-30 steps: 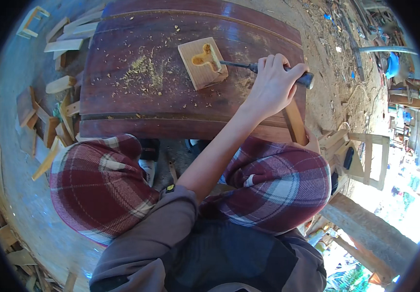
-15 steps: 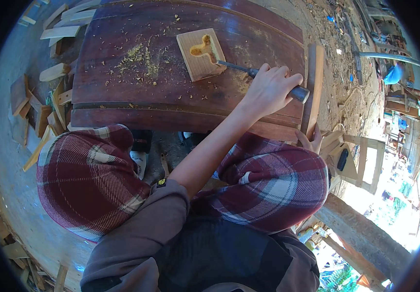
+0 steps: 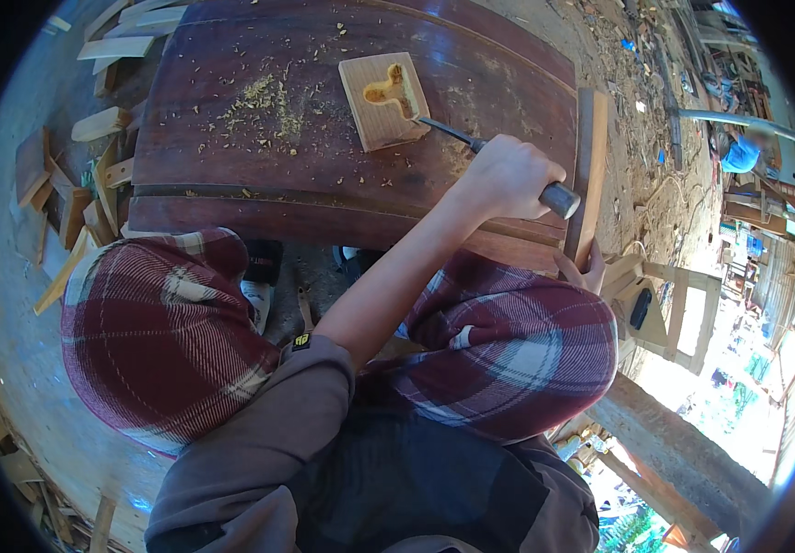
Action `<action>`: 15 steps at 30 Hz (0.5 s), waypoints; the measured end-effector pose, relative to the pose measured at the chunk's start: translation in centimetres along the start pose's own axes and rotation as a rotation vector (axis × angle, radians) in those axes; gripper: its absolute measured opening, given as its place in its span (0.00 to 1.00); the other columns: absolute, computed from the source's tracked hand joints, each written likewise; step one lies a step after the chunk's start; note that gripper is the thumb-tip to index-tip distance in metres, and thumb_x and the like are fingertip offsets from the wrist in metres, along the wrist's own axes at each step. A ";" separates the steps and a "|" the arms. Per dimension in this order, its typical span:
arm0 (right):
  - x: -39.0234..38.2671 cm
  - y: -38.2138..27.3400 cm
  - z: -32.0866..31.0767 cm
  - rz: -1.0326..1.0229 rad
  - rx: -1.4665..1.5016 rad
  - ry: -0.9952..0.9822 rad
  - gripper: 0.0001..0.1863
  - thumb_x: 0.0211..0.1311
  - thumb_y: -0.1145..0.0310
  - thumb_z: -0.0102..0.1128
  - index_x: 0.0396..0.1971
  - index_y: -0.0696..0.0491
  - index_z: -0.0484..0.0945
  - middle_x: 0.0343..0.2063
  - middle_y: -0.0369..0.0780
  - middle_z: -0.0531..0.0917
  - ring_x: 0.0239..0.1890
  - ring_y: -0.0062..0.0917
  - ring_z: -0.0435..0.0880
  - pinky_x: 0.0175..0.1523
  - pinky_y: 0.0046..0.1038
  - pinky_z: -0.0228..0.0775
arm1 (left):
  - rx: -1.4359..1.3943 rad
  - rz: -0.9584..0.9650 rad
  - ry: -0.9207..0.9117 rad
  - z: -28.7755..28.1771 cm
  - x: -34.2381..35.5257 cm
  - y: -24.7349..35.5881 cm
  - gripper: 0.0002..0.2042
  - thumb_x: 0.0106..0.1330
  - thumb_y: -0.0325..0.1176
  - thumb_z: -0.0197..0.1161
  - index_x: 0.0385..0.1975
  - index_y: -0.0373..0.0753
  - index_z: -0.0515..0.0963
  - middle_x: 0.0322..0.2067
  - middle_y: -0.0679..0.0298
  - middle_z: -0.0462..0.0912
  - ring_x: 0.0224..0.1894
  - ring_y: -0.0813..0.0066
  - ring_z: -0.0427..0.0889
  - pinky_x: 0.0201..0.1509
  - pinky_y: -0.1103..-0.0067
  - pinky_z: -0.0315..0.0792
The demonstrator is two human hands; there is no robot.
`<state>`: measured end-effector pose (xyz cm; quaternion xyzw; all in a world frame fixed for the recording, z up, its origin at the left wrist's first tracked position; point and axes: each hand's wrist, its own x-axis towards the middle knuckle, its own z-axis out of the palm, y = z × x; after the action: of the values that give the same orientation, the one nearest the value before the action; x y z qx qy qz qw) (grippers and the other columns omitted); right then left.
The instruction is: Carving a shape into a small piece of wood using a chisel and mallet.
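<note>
My left hand (image 3: pixel 508 175) is closed around the dark handle of a chisel (image 3: pixel 453 132), its arm reaching across to the right. The chisel slants down to the left, its tip at the right edge of a small light wooden block (image 3: pixel 381 124). A rounded, branching hollow is cut into that block, which lies on a dark reddish-brown wooden bench (image 3: pixel 305 170). At the bench's right end, my right hand (image 3: pixel 585 268) grips the near end of a long wooden bar (image 3: pixel 589 152); some of its fingers are hidden behind the bar.
Wood shavings (image 3: pixel 268 106) are scattered over the bench left of the block. Wooden offcuts (image 3: pixel 75 217) lie piled at the left. A wooden frame (image 3: pixel 688 313) stands right of my right hand. Farther off at the right is a person in blue (image 3: pixel 741 154).
My left hand has rolled over slightly, and the chisel's handle end has dropped a little. The bar stays in my right hand. The whole view has shifted slightly.
</note>
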<state>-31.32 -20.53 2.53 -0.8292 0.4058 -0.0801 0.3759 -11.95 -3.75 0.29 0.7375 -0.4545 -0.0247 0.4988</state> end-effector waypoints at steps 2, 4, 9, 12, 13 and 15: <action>-0.3 -0.7 -0.1 -0.021 0.007 -0.015 0.41 0.43 0.65 0.71 0.57 0.69 0.65 0.46 0.48 0.78 0.49 0.30 0.75 0.57 0.27 0.64 | 0.000 0.019 0.003 0.1 0.1 -0.2 0.09 0.45 0.41 0.66 0.17 0.44 0.77 0.19 0.62 0.80 0.27 0.59 0.81 0.32 0.66 0.73; -0.1 -0.2 -0.1 -0.011 0.015 -0.028 0.41 0.43 0.65 0.71 0.58 0.69 0.64 0.46 0.48 0.77 0.50 0.31 0.75 0.58 0.27 0.64 | -0.007 0.011 0.007 0.0 0.0 -0.2 0.09 0.46 0.42 0.66 0.17 0.45 0.77 0.19 0.61 0.80 0.27 0.58 0.81 0.32 0.66 0.73; -0.3 0.5 0.0 -0.014 -0.042 0.088 0.43 0.43 0.66 0.71 0.59 0.70 0.62 0.48 0.50 0.76 0.51 0.33 0.75 0.59 0.28 0.63 | 0.006 0.014 0.005 0.0 0.0 -0.3 0.09 0.47 0.42 0.66 0.17 0.45 0.77 0.18 0.60 0.79 0.26 0.58 0.81 0.31 0.66 0.73; -0.4 -0.4 -0.3 0.039 0.023 -0.030 0.46 0.42 0.66 0.72 0.61 0.69 0.60 0.49 0.51 0.75 0.53 0.35 0.74 0.61 0.30 0.61 | 0.016 0.015 0.007 0.1 0.0 -0.4 0.10 0.48 0.43 0.65 0.17 0.45 0.78 0.18 0.60 0.79 0.25 0.58 0.81 0.30 0.66 0.73; -0.2 0.5 -0.4 0.001 -0.012 0.050 0.47 0.41 0.66 0.73 0.62 0.69 0.60 0.50 0.51 0.75 0.53 0.35 0.74 0.61 0.31 0.61 | 0.027 0.018 0.003 0.1 0.1 -0.4 0.10 0.48 0.44 0.65 0.17 0.45 0.78 0.18 0.60 0.79 0.25 0.58 0.81 0.29 0.66 0.73; -0.2 0.8 -0.3 -0.039 -0.045 0.125 0.48 0.40 0.67 0.73 0.62 0.68 0.59 0.50 0.51 0.75 0.53 0.36 0.74 0.62 0.32 0.61 | 0.019 0.017 0.012 0.1 0.0 -0.6 0.10 0.48 0.43 0.65 0.17 0.45 0.78 0.18 0.60 0.79 0.25 0.58 0.81 0.29 0.66 0.73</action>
<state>-32.03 -20.90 2.26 -0.8387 0.4139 -0.1296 0.3293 -11.61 -3.82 -0.21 0.7386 -0.4578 -0.0118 0.4948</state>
